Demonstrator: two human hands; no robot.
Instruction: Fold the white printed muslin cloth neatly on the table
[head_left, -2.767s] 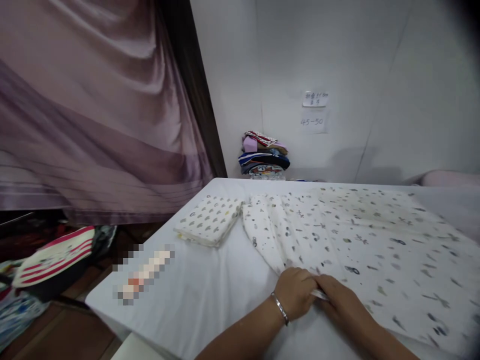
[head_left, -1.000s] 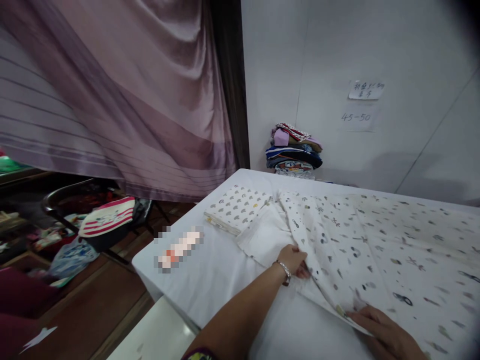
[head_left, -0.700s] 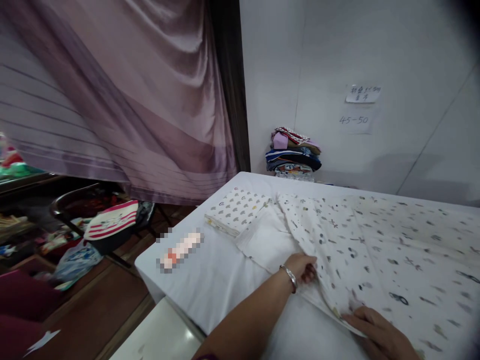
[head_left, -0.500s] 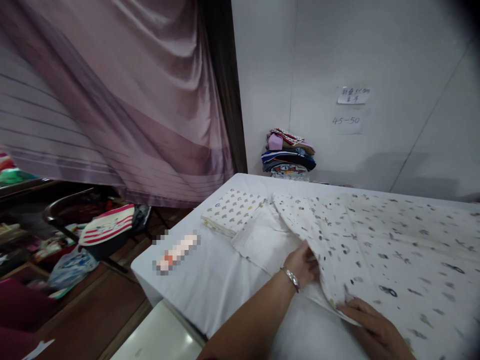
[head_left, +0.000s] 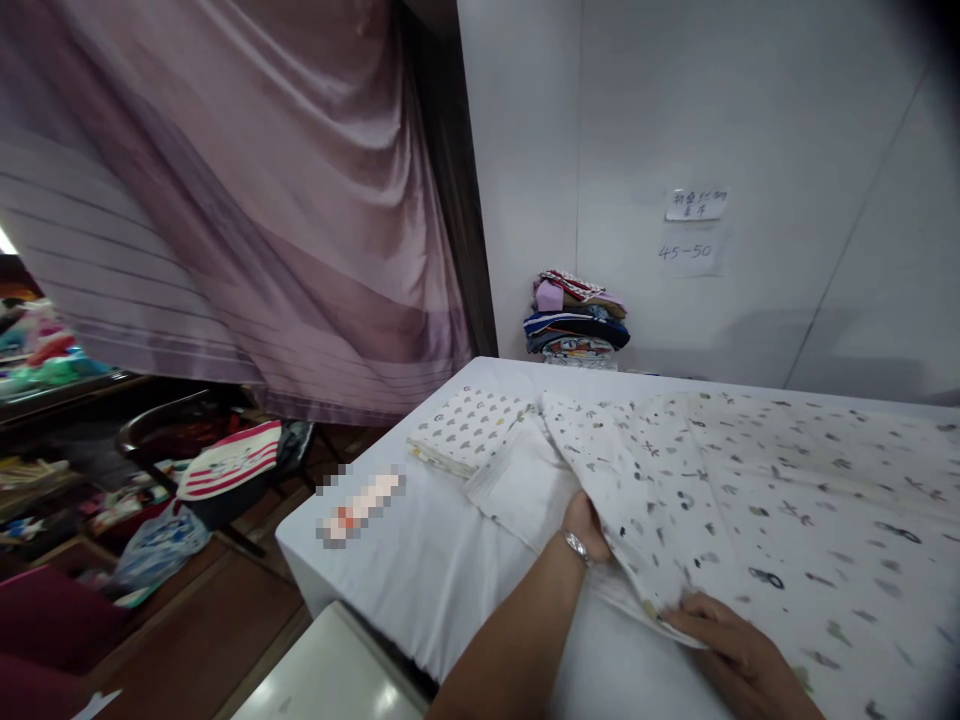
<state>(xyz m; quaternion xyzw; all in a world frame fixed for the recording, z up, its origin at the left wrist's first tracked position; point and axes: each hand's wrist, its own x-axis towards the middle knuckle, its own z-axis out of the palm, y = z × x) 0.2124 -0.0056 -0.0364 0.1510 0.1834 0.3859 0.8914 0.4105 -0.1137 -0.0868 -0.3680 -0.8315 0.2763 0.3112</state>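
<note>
The right hand (head_left: 724, 635) pinches the printed cloth (head_left: 720, 510); left of that grip, the left hand (head_left: 586, 525) hides its fingers, closure unclear. Even tension should limit creases.

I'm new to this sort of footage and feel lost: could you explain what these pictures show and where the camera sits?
There is no machine: you see one person's bare hands. Every picture comes from a single camera worn on the head, looking forward and down.

On the white-covered table lie a wide printed cloth, a neatly folded cloth and something masked by large pixels.

The fingers of the right hand hold the wide printed cloth's near edge. The left hand, with a silver bracelet at its wrist, is partly hidden by that cloth, so its grip is unclear.
</note>
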